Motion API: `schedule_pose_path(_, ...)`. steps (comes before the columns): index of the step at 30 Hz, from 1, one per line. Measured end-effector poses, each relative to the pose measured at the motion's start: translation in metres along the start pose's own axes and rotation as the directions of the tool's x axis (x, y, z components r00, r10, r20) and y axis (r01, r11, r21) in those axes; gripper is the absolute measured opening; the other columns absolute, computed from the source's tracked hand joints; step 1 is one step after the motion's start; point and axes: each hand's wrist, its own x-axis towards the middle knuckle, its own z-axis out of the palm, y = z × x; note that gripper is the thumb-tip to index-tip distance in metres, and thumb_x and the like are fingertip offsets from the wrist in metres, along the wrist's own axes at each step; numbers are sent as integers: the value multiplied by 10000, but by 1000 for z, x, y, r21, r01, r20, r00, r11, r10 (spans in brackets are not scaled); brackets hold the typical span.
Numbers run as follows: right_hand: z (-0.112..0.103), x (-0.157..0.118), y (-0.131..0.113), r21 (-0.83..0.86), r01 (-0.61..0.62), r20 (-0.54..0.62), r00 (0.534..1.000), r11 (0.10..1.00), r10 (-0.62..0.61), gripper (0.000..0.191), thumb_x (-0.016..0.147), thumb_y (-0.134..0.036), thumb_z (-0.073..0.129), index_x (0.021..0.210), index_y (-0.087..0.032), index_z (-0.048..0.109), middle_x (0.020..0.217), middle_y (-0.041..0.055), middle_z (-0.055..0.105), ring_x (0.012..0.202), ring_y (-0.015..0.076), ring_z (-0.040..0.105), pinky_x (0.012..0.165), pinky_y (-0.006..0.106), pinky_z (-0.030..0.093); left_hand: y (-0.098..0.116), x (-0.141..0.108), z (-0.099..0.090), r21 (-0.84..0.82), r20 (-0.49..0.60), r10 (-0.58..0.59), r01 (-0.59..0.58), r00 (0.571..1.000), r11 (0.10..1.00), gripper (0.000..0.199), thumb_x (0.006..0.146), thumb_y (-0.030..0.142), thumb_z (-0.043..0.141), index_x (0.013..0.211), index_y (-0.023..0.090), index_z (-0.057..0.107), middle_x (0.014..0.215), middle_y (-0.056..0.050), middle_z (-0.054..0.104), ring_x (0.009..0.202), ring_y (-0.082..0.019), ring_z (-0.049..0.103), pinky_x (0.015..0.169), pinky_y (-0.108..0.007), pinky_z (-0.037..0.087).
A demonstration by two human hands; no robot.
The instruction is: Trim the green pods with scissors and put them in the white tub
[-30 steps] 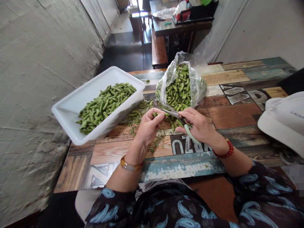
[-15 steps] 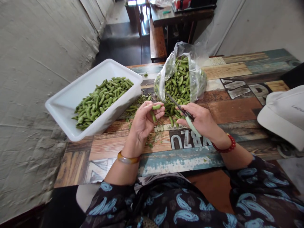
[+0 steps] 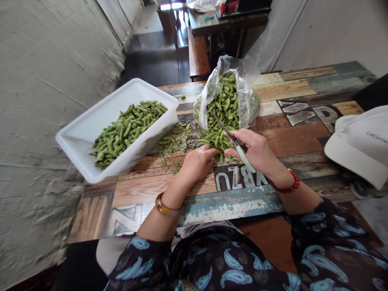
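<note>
My right hand point(image 3: 257, 149) is closed around scissors point(image 3: 239, 149) with dark blades and a pale green handle; the blades point up and left over the pods. Palm down, my left hand point(image 3: 198, 163) has its fingers curled at the near edge of a heap of green edamame pods point(image 3: 216, 139). What lies under those fingers is hidden. Behind the heap, a clear plastic bag point(image 3: 207, 101) lies open towards me, full of more pods. To the left stands a white plastic tub point(image 3: 81, 125) with a pile of pods point(image 3: 127, 129) in it.
Small green trimmings point(image 3: 174, 141) lie scattered on the wooden-patterned table point(image 3: 136, 188) between tub and bag. A white cap point(image 3: 360, 141) sits at the right. A rough wall point(image 3: 36, 101) runs along the left, and another table point(image 3: 224, 24) stands beyond.
My left hand, palm up with two pods showing, has turned palm down and moved right and nearer to the heap. My right hand still grips the scissors in nearly the same place.
</note>
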Motion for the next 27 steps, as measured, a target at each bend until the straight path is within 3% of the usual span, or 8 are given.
schedule_pose_path(4,0,0,0,20,11,4,1000,1000,-11,401,880,-425,707,1209,-198,676,970,97,716,917,250,685,848,397,571,-2,1,-3,-18,3,-5,5,1000,1000,116,806,142,632,831,213,720,792,-37,577,675,-154,492,636,-271,347)
schedule_pose_path(7,1,0,1,34,-14,-5,1000,999,15,403,876,-423,710,1215,-208,678,971,90,713,903,249,682,835,402,572,-1,4,-10,-256,-80,-42,20,996,966,41,816,190,649,782,182,670,766,-26,585,702,-148,498,672,-260,372)
schedule_pose_path(9,2,-1,3,34,-32,-14,999,999,33,413,869,-433,717,1216,-212,681,970,87,712,903,251,682,846,410,570,0,4,-16,-476,-120,-127,55,985,878,102,823,258,667,773,171,645,729,-13,579,676,-133,479,647,-243,369)
schedule_pose_path(12,2,-1,6,31,-40,-7,999,999,41,437,852,-452,732,1215,-213,680,992,90,709,909,252,684,860,416,567,2,3,-21,-728,-81,-246,111,966,677,216,809,370,705,796,167,633,728,-12,612,595,-99,425,559,-224,323)
schedule_pose_path(15,1,-1,7,28,-16,43,999,999,15,479,829,-465,753,1231,-222,662,1034,94,692,917,253,670,851,417,569,2,0,-21,-828,-11,-273,144,962,542,278,783,412,740,861,161,650,719,-14,642,514,-70,358,489,-221,255)
schedule_pose_path(18,1,-2,7,52,11,152,988,999,-19,544,800,-470,780,1267,-235,630,1100,96,654,886,240,647,801,405,579,2,-1,-19,-866,31,-279,165,960,472,314,770,421,760,925,160,676,677,5,624,462,-51,304,454,-223,195)
schedule_pose_path(21,3,-4,9,79,6,211,977,997,-23,562,793,-457,788,1284,-241,617,1119,94,624,876,232,636,774,398,585,1,-1,-19,-871,20,-275,152,961,466,296,772,424,767,882,159,691,627,26,575,460,-47,295,455,-221,191)
schedule_pose_path(27,3,-6,10,86,18,218,975,996,-36,574,805,-450,781,1311,-249,601,1130,95,606,938,243,634,810,410,580,2,-1,-20,-829,-67,-265,94,962,551,268,743,406,803,788,160,706,641,15,579,558,-81,416,507,-220,287)
